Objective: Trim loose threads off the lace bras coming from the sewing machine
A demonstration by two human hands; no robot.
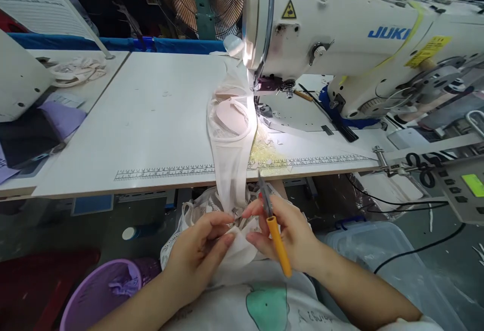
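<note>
A pale bra [231, 159] with a light pink cup hangs from the sewing machine's needle area over the table edge toward my lap. At its lower end my left hand [202, 245] pinches the white fabric between thumb and fingers. My right hand [291, 230] faces it, a short gap away, its thumb and forefinger close to the same cloth. Across the right fingers lies a slim tool with an orange handle [279, 245] and a grey pointed blade, tip upward; its exact kind is unclear. More white lace garments [189, 220] are bunched beneath the hands.
A white sewing machine [340, 23] stands on the table [159, 104] at right, with yellowish thread scraps [264, 152] below its needle. A printed ruler runs along the front edge. A fan [206, 3] is behind; a purple basket [102, 295] and a clear plastic bin [381, 250] flank my lap.
</note>
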